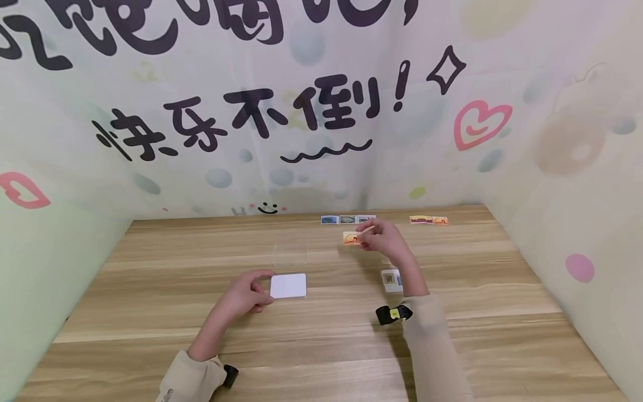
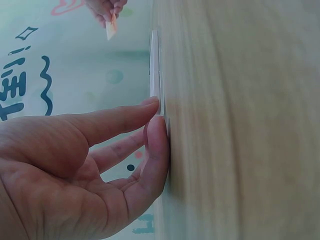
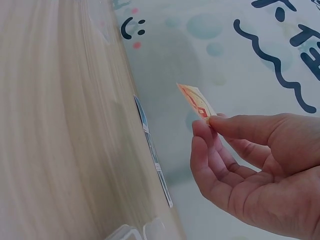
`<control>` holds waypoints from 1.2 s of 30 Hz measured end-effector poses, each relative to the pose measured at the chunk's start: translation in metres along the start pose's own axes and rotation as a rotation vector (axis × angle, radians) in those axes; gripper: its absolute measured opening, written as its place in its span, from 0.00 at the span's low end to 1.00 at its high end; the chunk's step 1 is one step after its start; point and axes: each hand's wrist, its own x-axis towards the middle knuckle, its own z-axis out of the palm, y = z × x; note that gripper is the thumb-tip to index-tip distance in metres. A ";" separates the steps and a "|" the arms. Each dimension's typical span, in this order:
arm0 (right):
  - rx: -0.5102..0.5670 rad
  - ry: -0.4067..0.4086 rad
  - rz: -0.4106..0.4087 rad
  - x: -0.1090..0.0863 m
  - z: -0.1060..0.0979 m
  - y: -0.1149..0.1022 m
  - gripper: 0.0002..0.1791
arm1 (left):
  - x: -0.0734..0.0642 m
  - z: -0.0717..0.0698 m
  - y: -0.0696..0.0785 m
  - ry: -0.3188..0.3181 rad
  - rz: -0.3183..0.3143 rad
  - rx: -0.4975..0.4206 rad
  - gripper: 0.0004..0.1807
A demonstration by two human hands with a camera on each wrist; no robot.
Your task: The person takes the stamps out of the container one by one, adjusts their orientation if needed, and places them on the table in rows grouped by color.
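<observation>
My right hand [image 1: 383, 241] pinches a small orange-and-cream stamp [image 3: 194, 101] by one end between thumb and fingers, raised above the table. The stamp's picture side shows in the right wrist view. At the table's middle lies a white rectangular card [image 1: 288, 286], and my left hand [image 1: 245, 293] grips its left end with thumb and fingers at the corners. From the left wrist view, the card [image 2: 154, 65] appears edge-on, flat along the wood. The left thumb [image 2: 145, 110] touches its near end.
Behind the white card lies a clear plastic piece [image 1: 289, 255]. A row of three stamps [image 1: 348, 220] runs along the back edge, and another pair [image 1: 421, 220] lies farther right. Partly hidden by my right forearm is a pale holder with stamps [image 1: 390, 281]. A printed curtain [image 1: 321, 178] borders the wooden table [image 1: 311, 357].
</observation>
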 end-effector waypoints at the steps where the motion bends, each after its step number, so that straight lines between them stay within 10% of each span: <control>1: -0.003 0.001 0.002 0.000 -0.001 0.000 0.11 | 0.000 0.000 0.000 0.001 0.001 0.002 0.31; 36: -0.062 -0.003 0.053 0.003 -0.023 0.001 0.12 | 0.002 0.000 -0.004 0.008 -0.003 -0.001 0.30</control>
